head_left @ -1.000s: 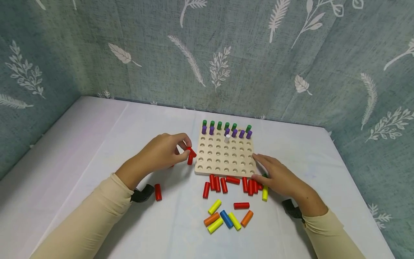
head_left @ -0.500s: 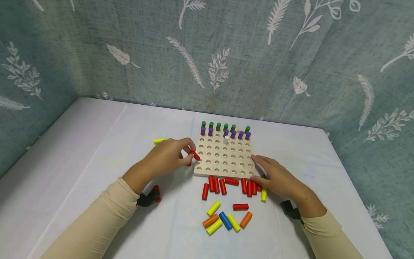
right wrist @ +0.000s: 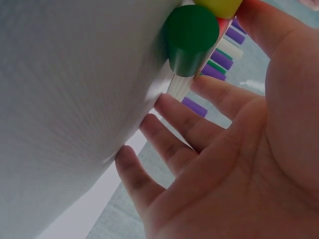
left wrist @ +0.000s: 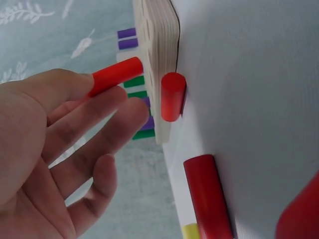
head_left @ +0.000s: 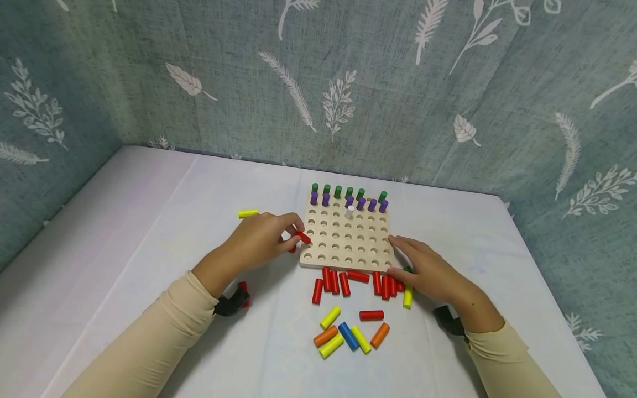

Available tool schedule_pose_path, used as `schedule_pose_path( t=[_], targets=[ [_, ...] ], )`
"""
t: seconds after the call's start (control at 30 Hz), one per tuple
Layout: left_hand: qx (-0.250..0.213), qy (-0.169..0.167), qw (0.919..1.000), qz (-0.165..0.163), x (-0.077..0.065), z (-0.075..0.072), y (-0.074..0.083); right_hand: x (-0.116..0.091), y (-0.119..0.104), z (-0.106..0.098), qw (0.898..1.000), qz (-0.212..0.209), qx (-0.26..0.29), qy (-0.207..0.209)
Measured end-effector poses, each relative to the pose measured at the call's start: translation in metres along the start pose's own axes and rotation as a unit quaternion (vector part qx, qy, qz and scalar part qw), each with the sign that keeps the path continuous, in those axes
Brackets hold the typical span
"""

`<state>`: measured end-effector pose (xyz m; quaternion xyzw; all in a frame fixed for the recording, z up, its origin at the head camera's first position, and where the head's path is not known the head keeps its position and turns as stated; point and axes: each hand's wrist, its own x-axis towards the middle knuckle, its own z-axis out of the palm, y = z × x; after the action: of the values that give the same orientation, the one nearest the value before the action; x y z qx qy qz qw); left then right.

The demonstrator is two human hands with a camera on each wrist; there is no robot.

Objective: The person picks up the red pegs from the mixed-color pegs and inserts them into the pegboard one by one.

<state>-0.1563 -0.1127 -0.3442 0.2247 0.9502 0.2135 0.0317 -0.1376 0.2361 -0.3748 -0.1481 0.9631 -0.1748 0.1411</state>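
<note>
My left hand (head_left: 259, 237) pinches a red peg (head_left: 304, 237) between thumb and forefinger, tilted over the left side of a wooden pegboard (head_left: 342, 251). In the left wrist view the peg (left wrist: 117, 75) sticks out past the fingertips; whether its end is in a hole I cannot tell. My right hand (head_left: 430, 271) rests at the board's right edge with its fingers spread and nearly straight. Green pegs (head_left: 338, 192) stand along the board's back row, purple pegs (head_left: 360, 204) just in front, and one white peg (head_left: 350, 211) nearer the middle.
Several red pegs (head_left: 345, 284) lie along the board's front edge. Yellow pegs (head_left: 330, 317), orange pegs (head_left: 380, 335) and a blue peg (head_left: 348, 336) lie closer. A green peg (right wrist: 192, 37) sits by the right hand. Another yellow peg (head_left: 247, 213) lies beyond the left hand.
My left hand has moved right, bringing the pinched red peg from beside the board to over its left edge. The far yellow peg has come into sight. My right hand stays put.
</note>
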Motion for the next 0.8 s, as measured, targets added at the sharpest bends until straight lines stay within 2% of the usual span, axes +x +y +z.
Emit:
schedule_pose_path(
  t=[0.37,0.8],
  targets=[
    [0.022,0.007,0.9997,0.013,0.0000,0.0027,0.0033,0.0003,0.0009,-0.0006,1.000,0.004,-0.003,-0.001],
    [0.030,0.007,0.9994,0.011,0.0012,0.0051,0.0056,0.0009,0.0007,-0.0008,1.000,0.004,-0.002,-0.004]
  ],
)
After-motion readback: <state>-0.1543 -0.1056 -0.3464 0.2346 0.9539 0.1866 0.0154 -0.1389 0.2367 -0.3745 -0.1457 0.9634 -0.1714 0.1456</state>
